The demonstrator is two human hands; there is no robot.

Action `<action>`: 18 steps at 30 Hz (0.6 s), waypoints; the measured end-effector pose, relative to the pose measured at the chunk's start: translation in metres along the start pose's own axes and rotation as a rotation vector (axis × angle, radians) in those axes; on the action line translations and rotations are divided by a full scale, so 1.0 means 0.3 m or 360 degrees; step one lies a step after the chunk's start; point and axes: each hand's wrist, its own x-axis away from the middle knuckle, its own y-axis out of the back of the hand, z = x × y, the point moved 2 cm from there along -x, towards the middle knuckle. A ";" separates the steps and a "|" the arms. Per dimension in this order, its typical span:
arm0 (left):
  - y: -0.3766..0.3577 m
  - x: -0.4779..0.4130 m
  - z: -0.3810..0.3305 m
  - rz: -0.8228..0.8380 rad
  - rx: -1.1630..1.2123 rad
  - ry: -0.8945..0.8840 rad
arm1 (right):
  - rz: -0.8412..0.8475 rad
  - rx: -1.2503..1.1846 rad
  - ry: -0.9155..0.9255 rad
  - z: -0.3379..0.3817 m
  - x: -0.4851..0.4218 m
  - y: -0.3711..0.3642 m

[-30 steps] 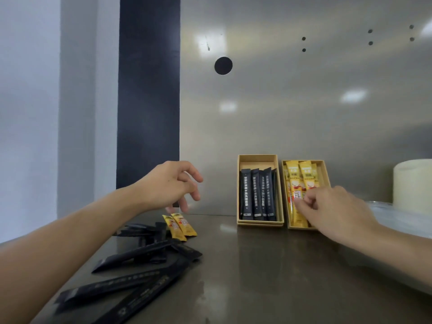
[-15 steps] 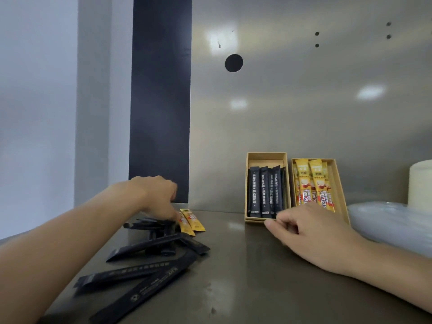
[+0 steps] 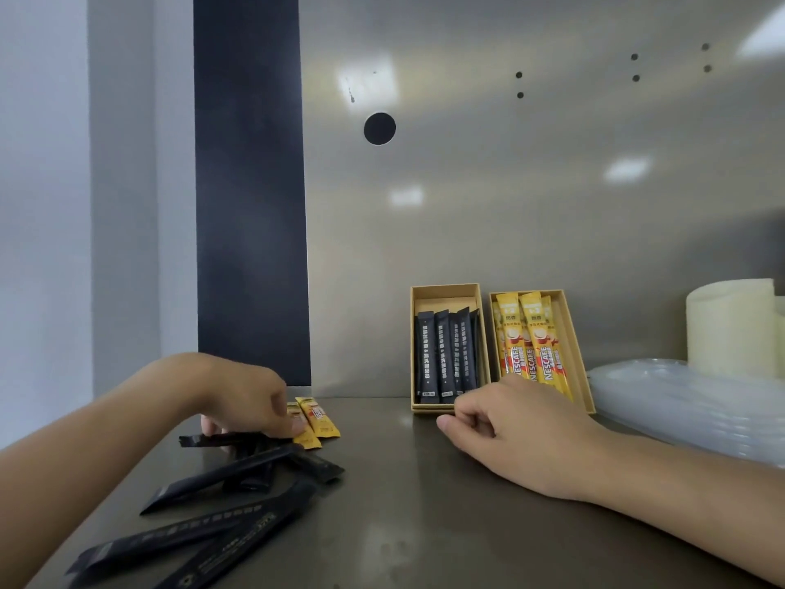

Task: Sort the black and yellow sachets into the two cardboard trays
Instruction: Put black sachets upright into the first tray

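A steel counter (image 3: pixel 424 525) fills the lower half of the view, backed by a steel wall (image 3: pixel 509 227) with a dark panel (image 3: pixel 250 206) standing at 10 o'clock. At 3 o'clock a heap of clear plastic (image 3: pixel 679 401) lies on the counter, and a cream roll (image 3: pixel 730 329) stands upright behind it. The right hand (image 3: pixel 522 435) rests on the counter at 5 o'clock, its fingers loosely curled under with nothing in them, knuckles just in front of the trays. The left hand (image 3: pixel 242 393), at 8 o'clock, is bent down over the loose pile with fingers together. Their tips lie on the top black sachet (image 3: pixel 221 440) and on a yellow one, but I cannot tell whether they grip either. The two cardboard trays stand side by side against the wall at 4 o'clock. The left tray (image 3: pixel 444 291) holds packed black sachets (image 3: pixel 446 354) on end, and the right tray (image 3: pixel 571 346), at its 3 o'clock, holds packed yellow sachets (image 3: pixel 531 346). The loose black sachets (image 3: pixel 221 474) sprawl crossed over one another from 7 to 8 o'clock. Two loose yellow sachets (image 3: pixel 320 418) lie at the pile's 1 o'clock edge.
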 end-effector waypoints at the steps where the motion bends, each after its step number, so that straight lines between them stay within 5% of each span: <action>1: 0.000 0.004 -0.001 0.0007 0.0007 -0.0020 | 0.0003 0.0001 0.0004 0.002 -0.001 0.001; 18: 0.022 0.020 -0.008 0.0158 0.0021 0.0021 | 0.0027 -0.0033 0.0029 0.003 0.000 0.002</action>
